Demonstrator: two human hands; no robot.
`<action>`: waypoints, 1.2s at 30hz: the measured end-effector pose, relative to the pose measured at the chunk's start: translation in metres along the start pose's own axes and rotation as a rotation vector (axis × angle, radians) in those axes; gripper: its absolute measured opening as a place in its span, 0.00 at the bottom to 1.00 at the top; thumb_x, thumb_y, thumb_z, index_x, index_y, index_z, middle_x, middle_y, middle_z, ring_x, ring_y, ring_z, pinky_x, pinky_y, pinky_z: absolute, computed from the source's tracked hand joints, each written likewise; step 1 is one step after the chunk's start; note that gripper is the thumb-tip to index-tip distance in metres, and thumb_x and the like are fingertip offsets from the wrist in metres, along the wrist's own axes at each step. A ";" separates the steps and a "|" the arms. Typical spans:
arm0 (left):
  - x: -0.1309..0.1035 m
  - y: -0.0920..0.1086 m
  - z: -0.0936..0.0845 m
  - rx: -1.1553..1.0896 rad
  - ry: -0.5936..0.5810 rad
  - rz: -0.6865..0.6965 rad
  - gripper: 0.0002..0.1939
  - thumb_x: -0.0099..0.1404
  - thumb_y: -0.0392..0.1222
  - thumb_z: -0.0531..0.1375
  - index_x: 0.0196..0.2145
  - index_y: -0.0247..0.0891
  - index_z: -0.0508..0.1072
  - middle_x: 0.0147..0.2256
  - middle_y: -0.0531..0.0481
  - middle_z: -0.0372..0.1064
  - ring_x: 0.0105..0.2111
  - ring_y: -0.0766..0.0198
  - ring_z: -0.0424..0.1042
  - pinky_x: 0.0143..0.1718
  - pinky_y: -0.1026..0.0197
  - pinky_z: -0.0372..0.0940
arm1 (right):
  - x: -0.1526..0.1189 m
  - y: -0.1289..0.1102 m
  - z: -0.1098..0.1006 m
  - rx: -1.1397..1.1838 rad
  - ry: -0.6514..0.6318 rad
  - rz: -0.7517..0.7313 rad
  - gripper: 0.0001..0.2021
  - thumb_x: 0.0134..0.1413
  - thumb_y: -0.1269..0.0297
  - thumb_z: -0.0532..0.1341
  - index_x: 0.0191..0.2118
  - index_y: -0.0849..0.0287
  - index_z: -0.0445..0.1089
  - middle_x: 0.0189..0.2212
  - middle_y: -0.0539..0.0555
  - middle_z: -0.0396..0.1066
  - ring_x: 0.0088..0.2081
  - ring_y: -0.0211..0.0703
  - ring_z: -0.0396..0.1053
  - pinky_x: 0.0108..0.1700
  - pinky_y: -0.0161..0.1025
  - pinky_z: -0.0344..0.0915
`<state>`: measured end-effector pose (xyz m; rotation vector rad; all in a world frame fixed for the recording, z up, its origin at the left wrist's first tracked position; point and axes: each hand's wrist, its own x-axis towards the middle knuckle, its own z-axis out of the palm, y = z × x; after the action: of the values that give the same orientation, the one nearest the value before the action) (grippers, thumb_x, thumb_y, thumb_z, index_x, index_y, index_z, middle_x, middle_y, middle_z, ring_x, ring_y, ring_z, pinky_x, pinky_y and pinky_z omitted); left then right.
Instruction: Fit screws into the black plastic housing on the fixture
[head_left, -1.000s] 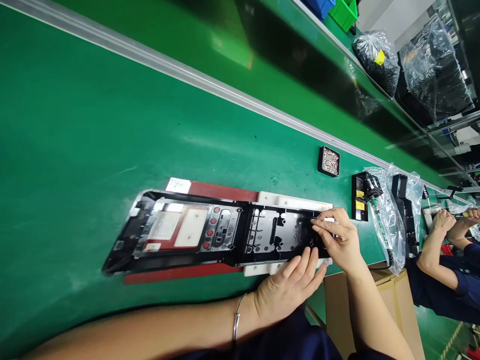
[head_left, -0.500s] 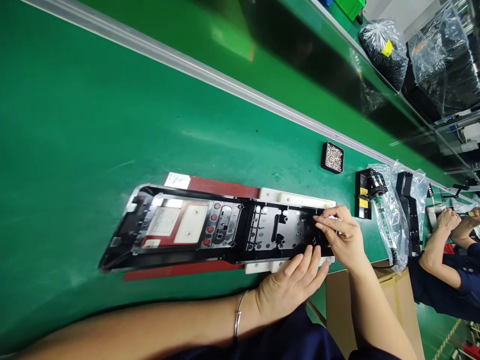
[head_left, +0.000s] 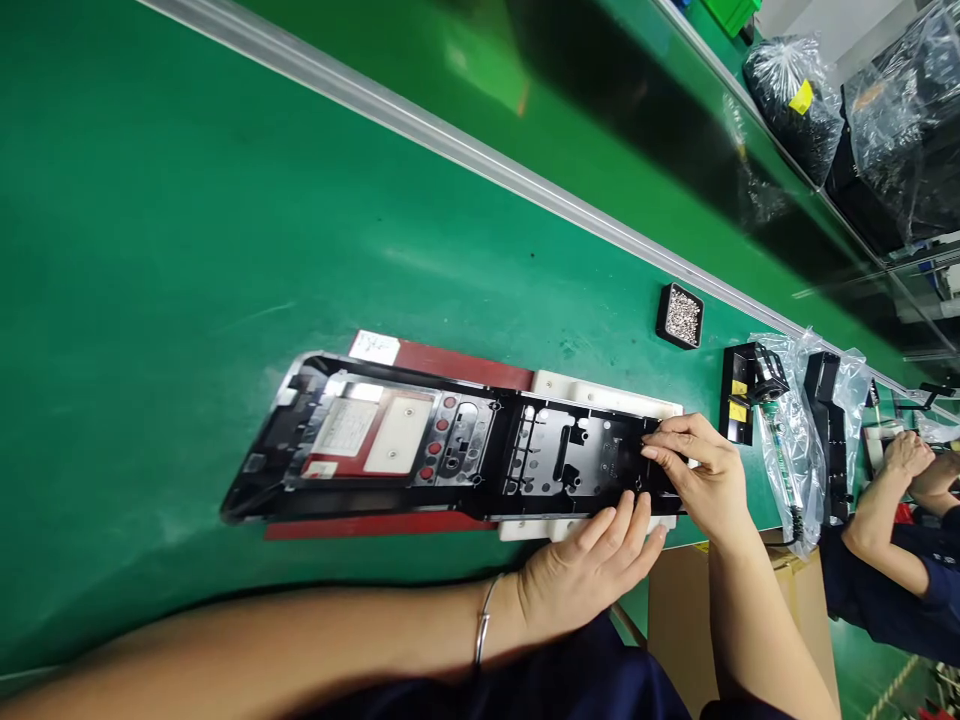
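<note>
Two hands work one end of a long black panel [head_left: 465,465] on the green tabletop [head_left: 150,250]: left hand [head_left: 592,570] flat and open against its edge, right hand [head_left: 701,475] pinching it.

open belt [head_left: 187,250] left, beyond panel [head_left: 450,455] | right blocked — screw tray [head_left: 681,316], bagged parts [head_left: 787,440]

Factory assembly line: green conveyor belt [head_left: 187,230], screw tray [head_left: 681,316].

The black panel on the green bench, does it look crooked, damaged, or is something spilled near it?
Nothing stands out. The black panel lies flat on its red and white fixture, both hands at its right end. The small tray of screws stands upright, contents inside.
</note>
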<state>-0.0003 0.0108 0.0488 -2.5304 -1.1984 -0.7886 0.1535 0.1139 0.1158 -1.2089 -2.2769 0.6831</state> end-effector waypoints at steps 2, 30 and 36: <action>0.000 0.000 0.001 0.000 0.003 0.003 0.20 0.67 0.39 0.46 0.55 0.44 0.64 0.53 0.49 0.66 0.52 0.60 0.63 0.64 0.46 0.33 | 0.001 -0.002 0.000 -0.024 0.005 -0.042 0.06 0.56 0.78 0.60 0.36 0.61 0.72 0.35 0.50 0.64 0.38 0.31 0.63 0.43 0.34 0.61; -0.002 0.001 0.012 0.027 0.101 -0.015 0.20 0.67 0.41 0.45 0.53 0.46 0.67 0.50 0.50 0.69 0.50 0.62 0.66 0.65 0.47 0.34 | 0.132 0.113 -0.037 -0.598 0.019 0.658 0.09 0.56 0.63 0.63 0.43 0.58 0.75 0.40 0.52 0.67 0.43 0.39 0.66 0.50 0.34 0.60; -0.006 0.003 0.024 0.005 0.170 -0.052 0.22 0.66 0.39 0.43 0.53 0.45 0.67 0.50 0.47 0.68 0.49 0.61 0.66 0.64 0.49 0.37 | 0.150 0.110 -0.022 -0.672 -0.073 0.740 0.08 0.55 0.68 0.62 0.41 0.58 0.75 0.36 0.54 0.68 0.43 0.44 0.66 0.50 0.38 0.63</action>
<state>0.0081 0.0150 0.0254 -2.3813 -1.2122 -0.9888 0.1593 0.2988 0.0903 -2.4316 -2.1466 0.1612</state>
